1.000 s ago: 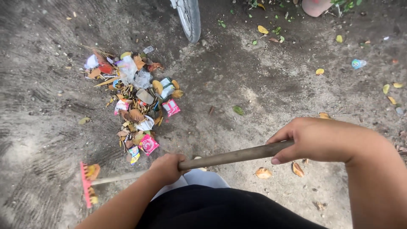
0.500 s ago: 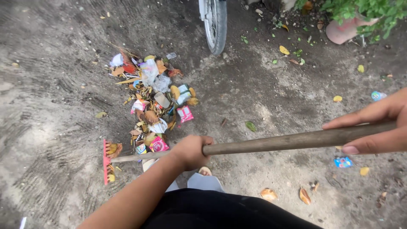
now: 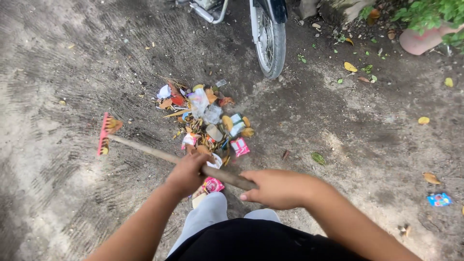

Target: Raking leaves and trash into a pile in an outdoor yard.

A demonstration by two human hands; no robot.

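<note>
Wooden rake handle (image 3: 159,155) in both clenched fists, left hand (image 3: 186,173) ahead of right hand (image 3: 273,188)

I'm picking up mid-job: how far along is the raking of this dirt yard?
Done: a litter pile of wrappers and dry leaves sits gathered near the motorcycle wheel. In hand: left hand and right hand grip the rake handle, its red head left of the pile. Left: scattered leaves and a blue wrapper on the right.
</note>
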